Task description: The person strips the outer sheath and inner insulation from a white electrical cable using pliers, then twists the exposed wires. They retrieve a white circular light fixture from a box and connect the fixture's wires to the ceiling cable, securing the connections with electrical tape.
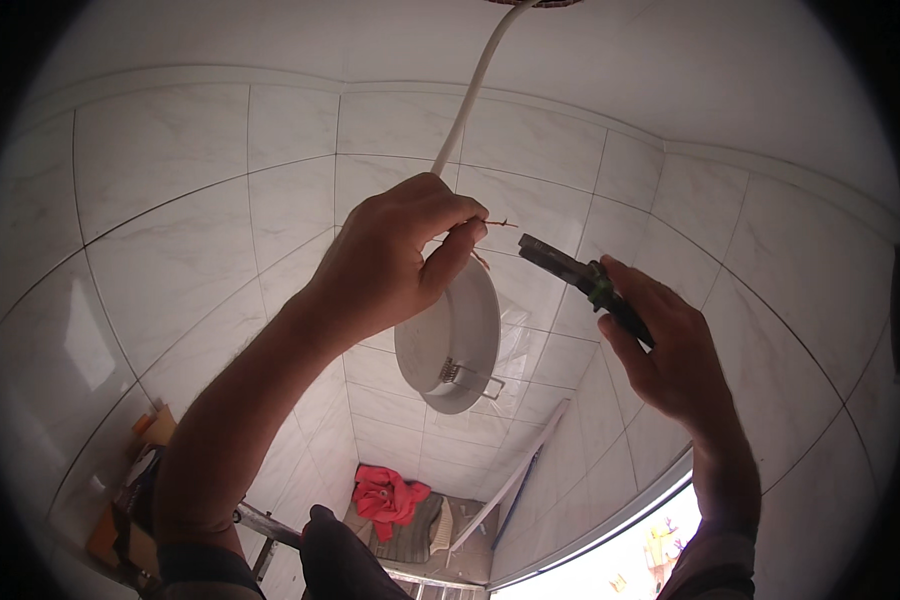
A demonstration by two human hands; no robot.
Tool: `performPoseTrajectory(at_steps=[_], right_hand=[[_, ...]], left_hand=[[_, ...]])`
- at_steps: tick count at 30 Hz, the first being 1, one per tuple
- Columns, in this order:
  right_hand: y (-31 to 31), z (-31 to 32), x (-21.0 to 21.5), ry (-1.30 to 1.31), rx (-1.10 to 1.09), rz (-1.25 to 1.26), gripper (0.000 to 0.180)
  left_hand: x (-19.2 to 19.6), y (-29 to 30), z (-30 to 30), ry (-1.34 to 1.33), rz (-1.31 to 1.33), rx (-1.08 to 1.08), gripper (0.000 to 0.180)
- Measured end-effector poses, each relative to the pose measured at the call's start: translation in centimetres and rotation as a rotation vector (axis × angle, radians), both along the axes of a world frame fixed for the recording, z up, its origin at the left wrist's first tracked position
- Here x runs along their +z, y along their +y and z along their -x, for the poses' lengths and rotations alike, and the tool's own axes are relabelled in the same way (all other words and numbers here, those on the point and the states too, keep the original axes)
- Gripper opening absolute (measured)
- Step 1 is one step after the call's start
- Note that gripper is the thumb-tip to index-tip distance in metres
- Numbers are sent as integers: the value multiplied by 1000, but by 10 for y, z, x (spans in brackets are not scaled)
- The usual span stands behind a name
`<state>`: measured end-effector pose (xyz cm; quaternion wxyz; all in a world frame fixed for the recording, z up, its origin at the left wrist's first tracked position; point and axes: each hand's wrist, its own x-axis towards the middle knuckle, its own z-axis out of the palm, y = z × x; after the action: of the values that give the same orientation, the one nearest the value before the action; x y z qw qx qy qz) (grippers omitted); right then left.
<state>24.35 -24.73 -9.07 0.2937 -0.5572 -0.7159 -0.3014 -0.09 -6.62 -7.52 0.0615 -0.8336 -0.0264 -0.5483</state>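
A white cable (467, 110) hangs from a hole in the ceiling down to my left hand (400, 245). My left thumb and forefinger pinch a thin wire (498, 223), and its bare, copper-coloured end sticks out to the right. Below these fingers hangs a round white light fitting (470, 335) with a spring clip (451, 371) on its rim; what holds it up is hidden behind the hand. My right hand (665, 340) is closed around dark pliers (560, 262) with a green part near the grip. The pliers' tip points at the wire end, a small gap apart from it.
Marbled white tiles (160, 140) cover the walls up to the ceiling (710, 70). Far below lie a red cloth (388, 497) and a dark striped cloth. Cardboard boxes (120, 540) are at lower left near a metal bar (270, 525). A bright opening (610, 550) shows at lower right.
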Motion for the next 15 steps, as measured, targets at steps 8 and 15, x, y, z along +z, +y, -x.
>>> performPoseTrajectory(at_steps=[8,15], right_hand=[[11,2,7,-194,-86,-108,52],[12,11,11,-198,-81,-77,52]], left_hand=[[1,-2,1,23,-66,63,7],[3,-6,3,33,-130,128,11]])
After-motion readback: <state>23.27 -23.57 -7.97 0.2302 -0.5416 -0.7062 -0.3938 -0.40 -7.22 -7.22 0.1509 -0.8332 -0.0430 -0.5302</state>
